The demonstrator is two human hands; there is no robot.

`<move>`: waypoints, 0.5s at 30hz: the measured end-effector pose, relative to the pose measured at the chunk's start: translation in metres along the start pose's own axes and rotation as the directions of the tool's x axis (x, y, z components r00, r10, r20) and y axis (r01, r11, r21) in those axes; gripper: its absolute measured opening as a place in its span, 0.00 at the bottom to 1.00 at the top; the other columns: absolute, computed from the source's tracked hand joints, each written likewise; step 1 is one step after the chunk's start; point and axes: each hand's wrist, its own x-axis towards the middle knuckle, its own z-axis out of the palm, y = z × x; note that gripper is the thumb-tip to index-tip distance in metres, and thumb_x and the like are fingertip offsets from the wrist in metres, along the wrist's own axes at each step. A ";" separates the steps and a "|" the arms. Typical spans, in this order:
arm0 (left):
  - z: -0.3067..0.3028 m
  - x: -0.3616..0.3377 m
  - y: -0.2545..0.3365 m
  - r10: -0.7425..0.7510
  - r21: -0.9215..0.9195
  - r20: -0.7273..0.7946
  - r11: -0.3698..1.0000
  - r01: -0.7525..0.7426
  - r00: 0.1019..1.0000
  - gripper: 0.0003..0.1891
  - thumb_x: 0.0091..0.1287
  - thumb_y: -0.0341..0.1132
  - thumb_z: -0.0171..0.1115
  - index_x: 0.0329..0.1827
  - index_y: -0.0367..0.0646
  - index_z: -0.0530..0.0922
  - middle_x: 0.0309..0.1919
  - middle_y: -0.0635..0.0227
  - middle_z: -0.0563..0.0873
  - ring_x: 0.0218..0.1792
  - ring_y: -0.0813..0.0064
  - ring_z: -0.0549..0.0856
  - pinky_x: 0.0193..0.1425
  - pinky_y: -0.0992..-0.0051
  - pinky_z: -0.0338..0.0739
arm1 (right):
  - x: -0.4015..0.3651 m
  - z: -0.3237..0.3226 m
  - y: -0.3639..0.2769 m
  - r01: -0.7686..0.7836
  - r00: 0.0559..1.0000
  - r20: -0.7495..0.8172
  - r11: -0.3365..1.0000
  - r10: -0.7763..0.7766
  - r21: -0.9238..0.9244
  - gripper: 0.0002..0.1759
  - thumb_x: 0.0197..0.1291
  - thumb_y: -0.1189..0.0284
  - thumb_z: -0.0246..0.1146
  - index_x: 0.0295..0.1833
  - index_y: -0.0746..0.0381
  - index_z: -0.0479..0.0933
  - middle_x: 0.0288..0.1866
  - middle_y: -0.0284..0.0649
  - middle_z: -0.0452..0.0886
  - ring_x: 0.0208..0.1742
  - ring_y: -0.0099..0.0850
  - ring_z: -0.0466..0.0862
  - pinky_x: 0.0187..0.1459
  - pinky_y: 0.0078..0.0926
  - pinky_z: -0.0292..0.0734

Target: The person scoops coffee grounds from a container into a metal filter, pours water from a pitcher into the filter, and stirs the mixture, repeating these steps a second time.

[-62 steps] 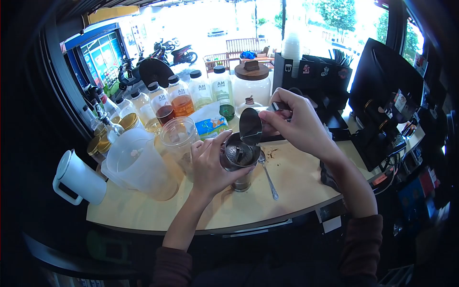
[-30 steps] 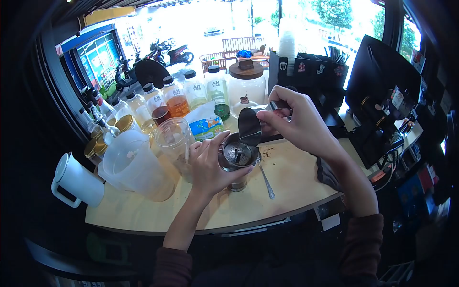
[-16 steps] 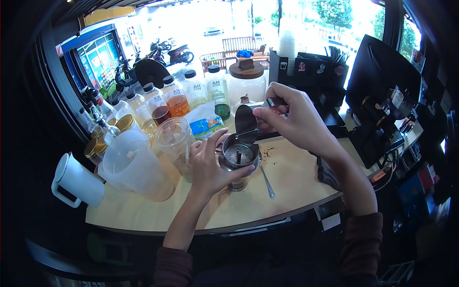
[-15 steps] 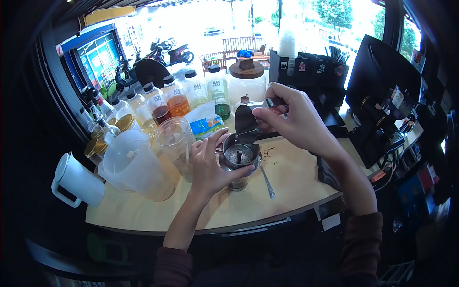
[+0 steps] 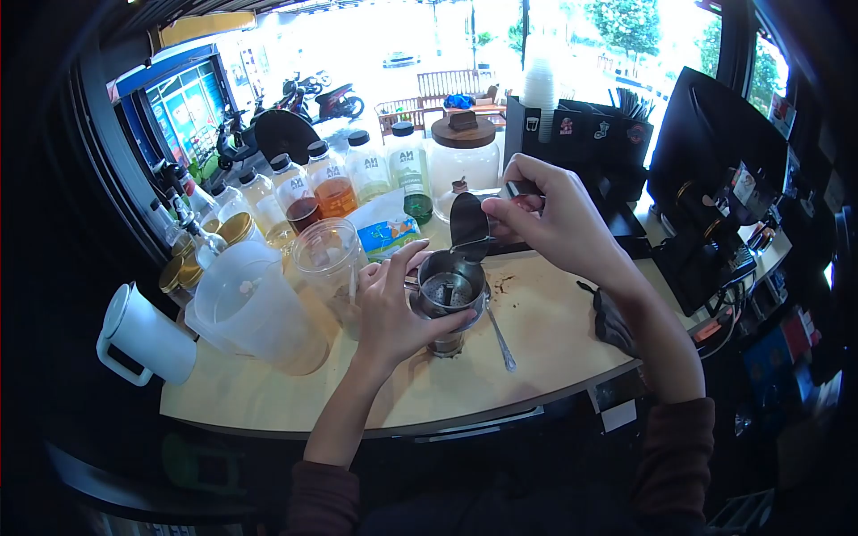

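Observation:
My left hand [image 5: 391, 304] curls its thumb and fingers around a metal drip coffee filter [image 5: 447, 290], steadying it. Inside the filter is a perforated disc with a small upright post. Beneath it stands a glass [image 5: 446, 344], mostly covered from above. My right hand [image 5: 554, 214] grips the handle of a small metal pitcher [image 5: 468, 223], tilted steeply with its lip just over the filter's rim. I cannot clearly make out the stream of liquid. A spoon [image 5: 503, 344] lies on the counter to the right of the glass.
To the left stand a clear plastic jar [image 5: 326, 255], a large translucent pitcher [image 5: 255, 308] and a white jug [image 5: 147, 335]. Several bottles [image 5: 335, 183] line the back, near a wood-lidded jar [image 5: 465, 152]. Brown grounds [image 5: 505, 283] and a dark cloth [image 5: 612, 322] lie to the right.
The metal pitcher and my right hand have shifted slightly to the right. The perforated disc shows less distinctly in the filter. My left hand stays in place.

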 end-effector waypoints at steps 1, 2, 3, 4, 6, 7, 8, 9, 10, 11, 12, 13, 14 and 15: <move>0.001 0.000 -0.001 0.001 -0.001 -0.001 1.000 -0.001 1.000 0.47 0.37 0.57 0.81 0.61 0.48 0.70 0.44 0.68 0.86 0.47 0.69 0.84 0.62 0.60 0.65 | -0.001 -0.002 -0.001 -0.005 1.000 -0.001 1.000 0.005 -0.028 0.14 0.63 0.75 0.65 0.33 0.66 0.65 0.21 0.25 0.67 0.30 0.11 0.77 0.30 0.13 0.78; 0.001 0.000 -0.001 0.001 -0.002 -0.001 1.000 -0.001 1.000 0.47 0.37 0.57 0.81 0.61 0.48 0.70 0.44 0.68 0.86 0.47 0.69 0.84 0.62 0.60 0.65 | -0.001 -0.004 -0.001 -0.010 1.000 -0.002 0.998 0.010 -0.056 0.14 0.63 0.75 0.65 0.33 0.66 0.65 0.21 0.25 0.66 0.29 0.10 0.76 0.30 0.13 0.78; 0.001 0.000 -0.002 -0.003 0.005 0.003 1.000 0.003 1.000 0.47 0.38 0.57 0.81 0.62 0.48 0.69 0.44 0.68 0.86 0.47 0.69 0.84 0.61 0.61 0.64 | -0.002 -0.004 0.002 -0.011 1.000 -0.002 0.998 0.011 -0.057 0.14 0.63 0.75 0.65 0.33 0.66 0.65 0.21 0.25 0.66 0.29 0.10 0.76 0.30 0.13 0.78; 0.001 0.000 -0.003 -0.006 0.013 0.006 1.000 0.006 1.000 0.47 0.38 0.57 0.81 0.62 0.48 0.69 0.45 0.68 0.85 0.47 0.69 0.83 0.61 0.61 0.64 | -0.002 -0.003 0.006 -0.004 0.999 -0.036 1.000 0.003 -0.022 0.15 0.60 0.73 0.67 0.32 0.67 0.67 0.19 0.31 0.67 0.25 0.15 0.70 0.27 0.19 0.70; 0.003 0.000 -0.007 0.007 0.010 -0.007 1.000 -0.007 1.000 0.47 0.38 0.57 0.80 0.62 0.49 0.69 0.45 0.69 0.85 0.48 0.70 0.83 0.61 0.61 0.63 | -0.003 -0.003 0.009 0.003 0.997 -0.071 1.000 -0.002 0.012 0.16 0.57 0.71 0.68 0.32 0.69 0.69 0.17 0.38 0.68 0.21 0.20 0.65 0.24 0.24 0.63; 0.004 0.000 -0.008 0.019 0.007 -0.020 1.000 -0.019 1.000 0.47 0.39 0.57 0.80 0.62 0.49 0.69 0.45 0.69 0.84 0.48 0.70 0.82 0.61 0.62 0.63 | -0.003 -0.003 0.010 0.004 0.997 -0.073 1.000 -0.003 0.023 0.16 0.57 0.71 0.68 0.32 0.69 0.69 0.16 0.37 0.68 0.21 0.20 0.65 0.23 0.24 0.62; 0.003 0.000 -0.008 0.019 0.007 -0.019 1.000 -0.019 1.000 0.47 0.39 0.57 0.80 0.62 0.49 0.69 0.45 0.69 0.84 0.48 0.70 0.82 0.61 0.62 0.63 | -0.004 -0.003 0.010 0.005 0.997 -0.075 0.999 -0.003 0.035 0.16 0.57 0.72 0.68 0.31 0.69 0.68 0.16 0.36 0.67 0.21 0.20 0.64 0.23 0.24 0.62; 0.003 0.000 -0.008 0.008 0.019 -0.010 1.000 -0.008 1.000 0.47 0.39 0.57 0.80 0.63 0.49 0.69 0.46 0.69 0.84 0.49 0.70 0.82 0.62 0.62 0.62 | -0.004 -0.003 0.010 0.004 0.997 -0.076 0.999 -0.002 0.034 0.16 0.57 0.72 0.68 0.31 0.69 0.68 0.16 0.36 0.67 0.21 0.20 0.64 0.23 0.24 0.62; 0.002 0.001 -0.008 -0.003 0.031 0.000 1.000 0.003 1.000 0.47 0.39 0.56 0.80 0.63 0.49 0.69 0.47 0.69 0.83 0.50 0.70 0.81 0.62 0.62 0.62 | -0.004 -0.003 0.010 0.009 0.997 -0.076 0.999 -0.006 0.040 0.16 0.57 0.71 0.68 0.31 0.69 0.68 0.16 0.36 0.67 0.21 0.20 0.64 0.23 0.24 0.62; 0.003 0.001 -0.008 -0.002 0.031 0.000 1.000 0.002 1.000 0.47 0.39 0.56 0.80 0.63 0.49 0.69 0.47 0.69 0.83 0.50 0.70 0.81 0.62 0.62 0.62 | -0.004 -0.003 0.009 0.014 0.997 -0.076 0.999 -0.010 0.045 0.16 0.57 0.71 0.69 0.32 0.69 0.68 0.16 0.36 0.67 0.21 0.20 0.64 0.23 0.24 0.62; 0.003 0.000 -0.008 -0.005 0.023 -0.011 1.000 0.005 1.000 0.47 0.38 0.55 0.81 0.63 0.49 0.69 0.47 0.69 0.83 0.51 0.70 0.81 0.62 0.62 0.62 | -0.004 -0.003 0.007 0.014 0.997 -0.077 0.999 -0.010 0.045 0.16 0.57 0.71 0.69 0.32 0.69 0.68 0.16 0.36 0.67 0.21 0.20 0.64 0.23 0.24 0.62; 0.004 0.000 -0.007 -0.007 0.015 -0.023 1.000 0.007 1.000 0.48 0.38 0.54 0.81 0.64 0.49 0.69 0.48 0.69 0.83 0.51 0.70 0.80 0.63 0.62 0.62 | -0.004 -0.003 0.003 0.003 0.999 -0.049 1.000 -0.002 0.020 0.15 0.60 0.74 0.67 0.32 0.67 0.67 0.18 0.30 0.66 0.25 0.15 0.70 0.26 0.19 0.70; 0.004 0.000 -0.006 -0.007 0.014 -0.023 1.000 0.007 1.000 0.48 0.38 0.54 0.81 0.64 0.49 0.69 0.48 0.69 0.83 0.51 0.70 0.80 0.63 0.62 0.62 | -0.003 -0.004 0.000 -0.006 1.000 -0.022 1.000 0.006 -0.006 0.14 0.63 0.76 0.65 0.33 0.66 0.65 0.21 0.24 0.64 0.29 0.11 0.76 0.29 0.14 0.78; 0.004 0.000 -0.005 -0.001 0.028 -0.040 1.000 0.002 0.999 0.49 0.37 0.52 0.82 0.64 0.48 0.68 0.48 0.69 0.82 0.52 0.70 0.80 0.63 0.62 0.62 | -0.003 -0.003 -0.001 -0.007 1.000 -0.022 1.000 0.007 -0.006 0.14 0.63 0.76 0.65 0.33 0.66 0.65 0.21 0.24 0.64 0.29 0.11 0.76 0.29 0.14 0.78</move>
